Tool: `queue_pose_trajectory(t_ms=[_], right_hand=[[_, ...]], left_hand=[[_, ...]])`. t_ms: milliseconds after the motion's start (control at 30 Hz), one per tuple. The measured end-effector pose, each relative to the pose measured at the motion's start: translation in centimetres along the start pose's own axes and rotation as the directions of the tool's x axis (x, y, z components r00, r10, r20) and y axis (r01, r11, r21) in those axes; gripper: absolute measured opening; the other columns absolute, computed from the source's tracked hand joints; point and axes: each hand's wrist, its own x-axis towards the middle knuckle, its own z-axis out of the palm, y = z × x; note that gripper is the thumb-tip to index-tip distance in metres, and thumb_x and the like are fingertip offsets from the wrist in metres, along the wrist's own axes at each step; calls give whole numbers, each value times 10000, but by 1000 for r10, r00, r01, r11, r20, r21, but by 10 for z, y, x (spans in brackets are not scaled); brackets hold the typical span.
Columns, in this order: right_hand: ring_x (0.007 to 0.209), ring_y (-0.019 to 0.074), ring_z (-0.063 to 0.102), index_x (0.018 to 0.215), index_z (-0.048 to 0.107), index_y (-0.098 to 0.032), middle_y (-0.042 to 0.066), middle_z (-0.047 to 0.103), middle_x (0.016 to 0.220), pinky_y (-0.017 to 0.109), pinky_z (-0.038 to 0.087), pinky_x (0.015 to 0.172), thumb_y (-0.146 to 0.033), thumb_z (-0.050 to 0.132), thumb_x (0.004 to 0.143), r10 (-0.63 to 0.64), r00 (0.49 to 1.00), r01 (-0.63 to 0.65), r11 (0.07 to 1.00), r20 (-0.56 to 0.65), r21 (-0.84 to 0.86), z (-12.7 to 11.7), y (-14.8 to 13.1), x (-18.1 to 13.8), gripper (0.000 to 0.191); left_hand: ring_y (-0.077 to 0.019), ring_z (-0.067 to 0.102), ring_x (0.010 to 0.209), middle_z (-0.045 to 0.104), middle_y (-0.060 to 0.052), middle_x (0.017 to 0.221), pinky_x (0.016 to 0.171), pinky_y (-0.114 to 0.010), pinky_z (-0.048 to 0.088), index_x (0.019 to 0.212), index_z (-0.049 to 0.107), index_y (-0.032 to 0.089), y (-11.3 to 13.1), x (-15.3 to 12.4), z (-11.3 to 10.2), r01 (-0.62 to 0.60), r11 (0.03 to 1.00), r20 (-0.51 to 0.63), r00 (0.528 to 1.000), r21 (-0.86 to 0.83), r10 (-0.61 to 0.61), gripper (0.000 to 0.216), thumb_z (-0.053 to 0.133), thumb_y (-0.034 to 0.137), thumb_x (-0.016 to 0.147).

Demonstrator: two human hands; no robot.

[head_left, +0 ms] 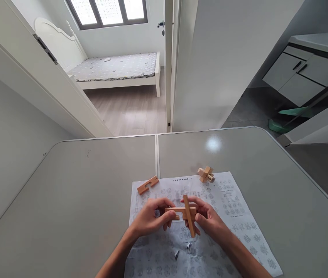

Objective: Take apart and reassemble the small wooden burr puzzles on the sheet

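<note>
Head view: both hands meet over the printed instruction sheet (233, 216) on the grey folding table (65, 185). The left hand (149, 217) is closed in a pinch on the left end of a horizontal wooden bar (174, 209), thumb below and fingers curled over the top. The right hand (206, 216) is closed around the crossing, where an upright wooden bar (189, 216) passes through the horizontal one; its fingers wrap behind the joint and its thumb presses in front.

The two bars form a cross held just above the paper. The horizontal bar's long axis runs from hand to hand, left to right; the upright bar's long axis runs away from the person at the top and towards them at the bottom, tilted slightly.

Ahead of the left hand, and a little to its left, a loose notched piece (147, 184) lies on the sheet's far edge, angled, nearer that hand than the other. Ahead of the right hand sits a small assembled wooden knot (206, 174), well apart from both hands.
</note>
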Motion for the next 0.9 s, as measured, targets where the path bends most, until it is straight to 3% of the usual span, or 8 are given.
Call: queue_pose_trajectory(t_ms=[167,367,567,733,900], right_hand=[[482,66,454,1055,622,-233,-30,637,718,182,417,475,-640,801,828,-38,999,39,998,-21,45,-1,4,0,500],[529,102,584,1029,617,-236,-24,652,748,210,483,514,-609,828,817,-23,999,26,995,-29,92,-3,11,-3,478],[545,114,638,974,606,-237,-38,605,746,220,521,522,-588,757,897,16,999,-6,975,-42,223,-2,11,-4,390],[454,84,548,884,576,-231,-63,533,692,200,472,459,-621,800,834,9,1000,-4,979,-25,206,-2,12,-5,452],[445,69,376,782,529,-231,-72,417,673,199,388,414,-662,839,753,8,994,17,973,-110,228,-1,8,-6,532]], left_hand=[[-90,601,500,693,-19,674,519,-196,450,938,676,135,-3,1,-2,21,998,-16,1000,-59,-22,340,635,469,990],[-96,598,520,704,-35,690,535,-209,469,897,672,137,-4,2,-4,12,998,-19,1000,-68,-14,344,643,468,988],[-108,618,555,712,-43,699,556,-215,480,898,671,140,-5,2,-4,-5,997,23,1000,-79,6,335,630,457,999],[-115,629,574,704,-38,686,578,-220,487,878,659,143,-4,2,-1,-12,993,54,998,-115,18,352,625,470,1002],[-129,630,596,708,-42,685,600,-236,494,894,637,152,-5,2,4,-9,984,58,998,-179,19,368,605,500,1008]])
